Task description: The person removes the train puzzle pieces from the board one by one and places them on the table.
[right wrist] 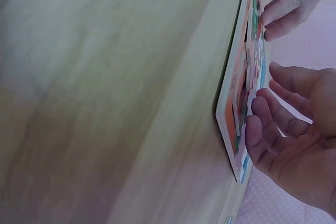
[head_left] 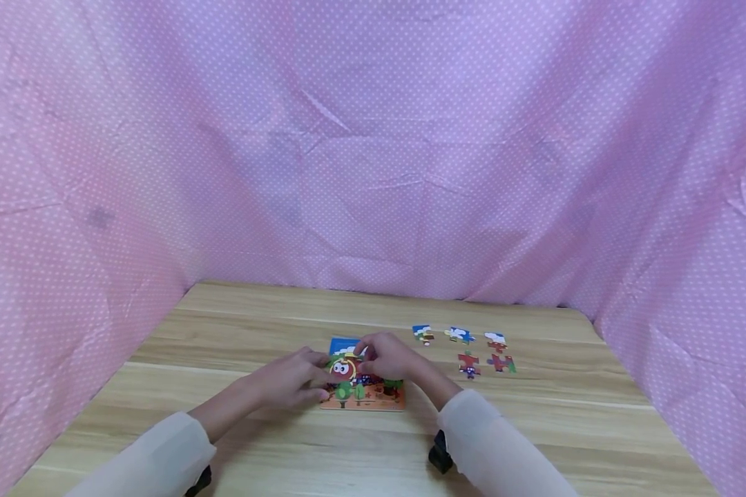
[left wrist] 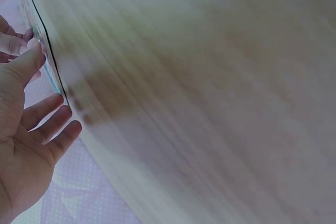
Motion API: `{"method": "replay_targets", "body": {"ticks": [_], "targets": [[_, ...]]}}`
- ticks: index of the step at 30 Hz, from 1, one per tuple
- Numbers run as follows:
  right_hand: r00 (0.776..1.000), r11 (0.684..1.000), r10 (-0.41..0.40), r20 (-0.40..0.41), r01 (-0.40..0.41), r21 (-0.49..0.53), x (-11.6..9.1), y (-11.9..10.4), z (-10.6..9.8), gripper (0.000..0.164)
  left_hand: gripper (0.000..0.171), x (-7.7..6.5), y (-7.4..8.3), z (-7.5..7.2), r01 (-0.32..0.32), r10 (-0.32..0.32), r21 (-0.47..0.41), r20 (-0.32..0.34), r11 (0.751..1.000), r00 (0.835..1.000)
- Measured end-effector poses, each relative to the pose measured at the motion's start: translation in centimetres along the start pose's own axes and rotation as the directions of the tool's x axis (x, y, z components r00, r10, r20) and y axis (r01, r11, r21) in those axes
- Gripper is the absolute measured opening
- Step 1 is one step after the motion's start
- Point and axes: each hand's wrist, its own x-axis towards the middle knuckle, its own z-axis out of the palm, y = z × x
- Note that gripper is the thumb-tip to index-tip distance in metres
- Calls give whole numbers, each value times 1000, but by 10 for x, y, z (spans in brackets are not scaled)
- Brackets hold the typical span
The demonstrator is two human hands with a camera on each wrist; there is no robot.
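Puzzle board (head_left: 373,406) lay flat on table (head_left: 348,449). Our left hand (head_left: 292,378), loosely spread, sat at board's left edge; right hand (head_left: 389,355), loosely bent, pinched nothing visible over board's far right. Loose pieces (head_left: 468,362) lay right of board. Steady board, light fingertip pressure seemed best, we judged.

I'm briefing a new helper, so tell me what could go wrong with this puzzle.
The left hand and right hand crowd together over the puzzle board, so either might bump it askew. The right sleeve appears close to the loose pieces and could sweep one aside.
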Motion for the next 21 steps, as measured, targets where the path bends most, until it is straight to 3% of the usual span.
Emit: {"method": "replay_targets", "body": {"ticks": [11,21], "targets": [[1000,998,12,18,-11,-68,8,-4,6,25,34,-6,-3,4,44,-44,-32,-10,999,999],[998,998,54,36,-52,-33,11,-4,9,27,36,-7,-4,6,48,-48,-28,-5,998,999]]}}
